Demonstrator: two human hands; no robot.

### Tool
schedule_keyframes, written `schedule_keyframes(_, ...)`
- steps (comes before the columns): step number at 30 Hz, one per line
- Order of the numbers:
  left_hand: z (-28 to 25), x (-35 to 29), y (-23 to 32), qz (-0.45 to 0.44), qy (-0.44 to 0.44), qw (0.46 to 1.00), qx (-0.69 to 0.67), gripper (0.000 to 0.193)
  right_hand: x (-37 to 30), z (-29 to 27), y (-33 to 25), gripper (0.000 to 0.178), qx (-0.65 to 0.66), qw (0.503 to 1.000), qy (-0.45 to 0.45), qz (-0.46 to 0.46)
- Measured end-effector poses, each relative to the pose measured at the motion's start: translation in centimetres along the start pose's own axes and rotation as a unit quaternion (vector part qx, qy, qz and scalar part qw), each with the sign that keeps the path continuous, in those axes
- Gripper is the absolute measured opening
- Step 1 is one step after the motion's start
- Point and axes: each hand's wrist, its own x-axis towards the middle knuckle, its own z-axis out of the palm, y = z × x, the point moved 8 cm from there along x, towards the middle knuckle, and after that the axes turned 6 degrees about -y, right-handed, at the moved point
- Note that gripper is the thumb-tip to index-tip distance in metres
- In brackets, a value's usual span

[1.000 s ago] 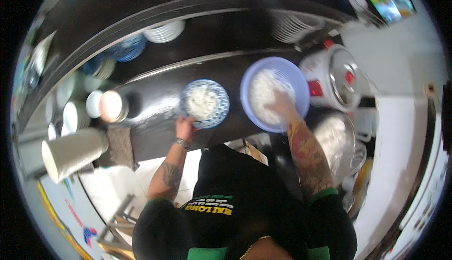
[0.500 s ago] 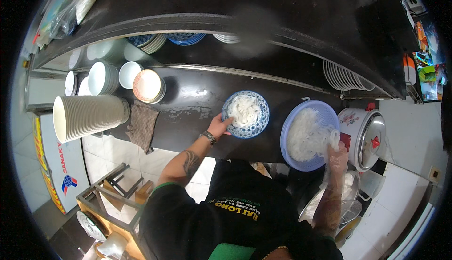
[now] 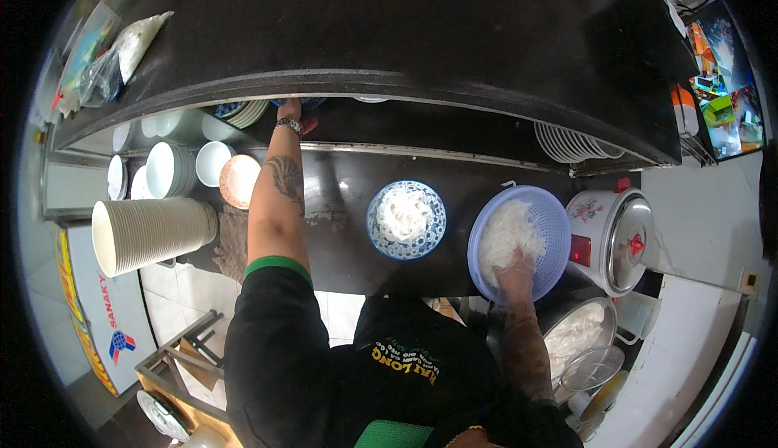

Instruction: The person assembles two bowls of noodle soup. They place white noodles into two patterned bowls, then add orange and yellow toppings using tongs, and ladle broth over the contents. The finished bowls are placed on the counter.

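Glossy dark desk (image 3: 340, 241); dark shelf (image 3: 421, 34) overhanging beyond the right hand (image 3: 514, 274), pale floor tiles (image 3: 190, 287) well to its left. That hand sits sunk in white, stringy noodles (image 3: 509, 235) inside a perforated lilac colander (image 3: 557, 233); closure can't be told. Left hand (image 3: 290, 111) at blue dishes (image 3: 313, 103), grip hidden. Round blue-patterned plate (image 3: 438, 227), noodle-heaped, between both.

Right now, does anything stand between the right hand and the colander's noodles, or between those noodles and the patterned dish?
Nothing visible blocks the right hand; it reaches into the white noodles in the lavender colander. Toward the patterned dish, only the colander's left wall intervenes.
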Motion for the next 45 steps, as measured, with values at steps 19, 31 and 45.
schedule_keyframes(19, 5.4, -5.7, 7.8, 0.276, 0.110, 0.605, 0.739, 0.072, -1.6, -2.2, -0.9, 0.080, 0.010, 0.999, -0.029, 0.019)
schedule_keyframes(31, 5.5, -5.6, 5.3, 0.381, 0.141, 0.700, 0.587, 0.057, -1.3, -3.4, -1.6, 0.075, -0.099, 0.994, -0.016, -0.030)
schedule_keyframes(45, 4.7, -10.9, 4.9, 0.378, 0.050, 0.525, 0.761, 0.046, 7.4, -9.3, -46.9, 0.027, 0.422, 0.806, -0.172, -0.378)
